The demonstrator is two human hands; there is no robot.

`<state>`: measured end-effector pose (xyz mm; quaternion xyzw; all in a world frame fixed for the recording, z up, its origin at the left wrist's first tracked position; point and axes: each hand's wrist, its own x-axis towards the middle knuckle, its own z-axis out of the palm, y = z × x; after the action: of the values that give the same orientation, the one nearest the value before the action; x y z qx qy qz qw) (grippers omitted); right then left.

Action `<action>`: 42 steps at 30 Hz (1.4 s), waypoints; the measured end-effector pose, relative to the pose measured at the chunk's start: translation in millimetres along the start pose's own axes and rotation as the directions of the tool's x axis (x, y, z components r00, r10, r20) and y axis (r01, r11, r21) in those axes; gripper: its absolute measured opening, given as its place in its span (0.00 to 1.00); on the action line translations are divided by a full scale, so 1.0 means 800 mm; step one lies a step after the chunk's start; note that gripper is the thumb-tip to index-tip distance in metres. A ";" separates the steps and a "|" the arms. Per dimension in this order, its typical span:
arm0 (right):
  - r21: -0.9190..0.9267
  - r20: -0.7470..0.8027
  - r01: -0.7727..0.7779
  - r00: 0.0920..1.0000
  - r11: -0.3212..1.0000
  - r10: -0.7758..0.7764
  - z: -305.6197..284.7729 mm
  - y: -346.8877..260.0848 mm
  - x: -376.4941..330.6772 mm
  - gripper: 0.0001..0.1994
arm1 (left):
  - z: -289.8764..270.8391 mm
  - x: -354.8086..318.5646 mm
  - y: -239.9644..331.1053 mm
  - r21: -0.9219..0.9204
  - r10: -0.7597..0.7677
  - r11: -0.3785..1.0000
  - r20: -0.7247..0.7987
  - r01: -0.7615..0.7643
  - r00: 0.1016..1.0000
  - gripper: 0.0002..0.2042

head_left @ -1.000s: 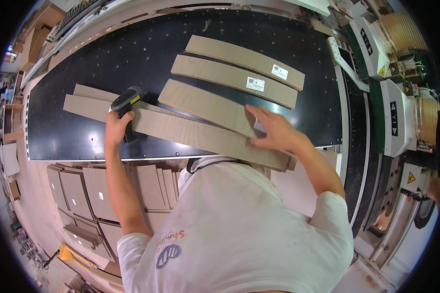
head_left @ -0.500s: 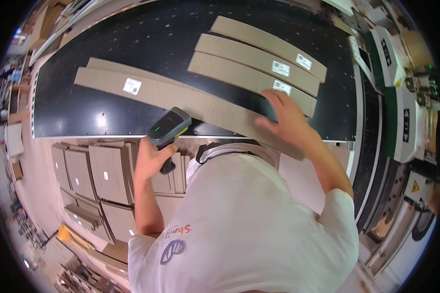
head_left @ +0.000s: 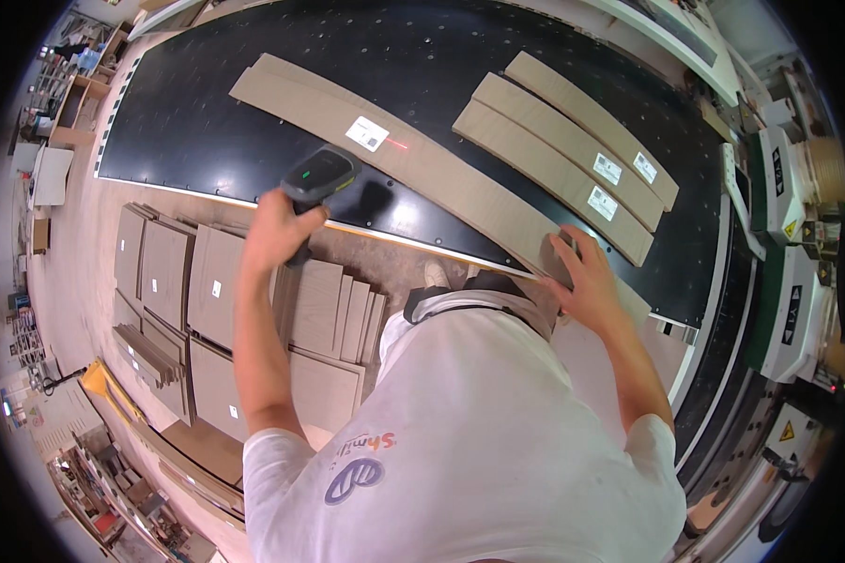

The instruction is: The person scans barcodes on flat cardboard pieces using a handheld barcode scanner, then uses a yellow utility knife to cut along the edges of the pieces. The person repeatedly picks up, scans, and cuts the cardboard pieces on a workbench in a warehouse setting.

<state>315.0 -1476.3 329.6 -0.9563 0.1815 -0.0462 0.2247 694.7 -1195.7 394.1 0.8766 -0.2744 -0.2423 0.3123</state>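
Observation:
A grey-black handheld barcode scanner (head_left: pixel 321 174) is in my left hand (head_left: pixel 274 230), fingers wrapped round its handle. Its red line falls on a long brown board (head_left: pixel 441 174), just right of the white label (head_left: pixel 367 133). A second long board lies under it, showing along the far edge and at the right end. My right hand (head_left: pixel 591 284) grips the long board near its right end, fingers on top and thumb at the near edge. Farther right, three shorter labelled boards (head_left: pixel 545 166) lie side by side on the black table (head_left: pixel 197 127).
Stacks of brown panels (head_left: pixel 218 281) stand below the table's near edge, on the left. Green-and-white machinery (head_left: pixel 781 291) lines the right side. A yellow-handled pallet jack (head_left: pixel 99 377) is at the lower left.
My right hand has come from beside the short boards onto the long board's right end. The scanner's red line now shows beside the label. The view has shifted.

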 end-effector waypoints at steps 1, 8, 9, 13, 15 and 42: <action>-0.011 0.003 -0.009 1.000 1.000 0.009 -0.001 -0.001 -0.002 0.33 | -0.011 0.010 -0.001 0.025 0.023 0.999 0.028 -0.024 0.999 0.17; -0.016 0.006 -0.016 1.000 1.000 0.016 0.003 -0.015 0.008 0.37 | -0.038 0.033 0.025 0.136 0.086 0.986 0.080 -0.097 0.993 0.16; -0.017 0.005 -0.020 1.000 1.000 0.020 0.002 -0.017 0.011 0.38 | -0.039 0.036 0.028 0.129 0.087 0.987 0.083 -0.097 0.993 0.15; 0.081 0.082 -0.068 0.995 0.994 0.061 -0.006 -0.036 0.038 0.44 | -0.033 0.047 -0.006 0.003 0.112 0.994 0.057 -0.113 0.992 0.15; 0.113 0.163 -0.047 0.986 0.993 0.028 -0.003 -0.039 0.076 0.53 | -0.011 0.056 -0.032 -0.211 0.065 0.976 0.067 -0.050 0.996 0.11; 0.176 0.142 -0.073 0.989 0.982 0.048 0.003 0.014 0.114 0.38 | 0.216 -0.064 -0.084 -0.774 0.127 0.624 0.231 0.104 0.965 0.17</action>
<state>396.5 -1518.1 323.1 -0.9268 0.1899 0.0105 0.3240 576.2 -1191.0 242.4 0.6121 -0.1866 -0.4494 0.6233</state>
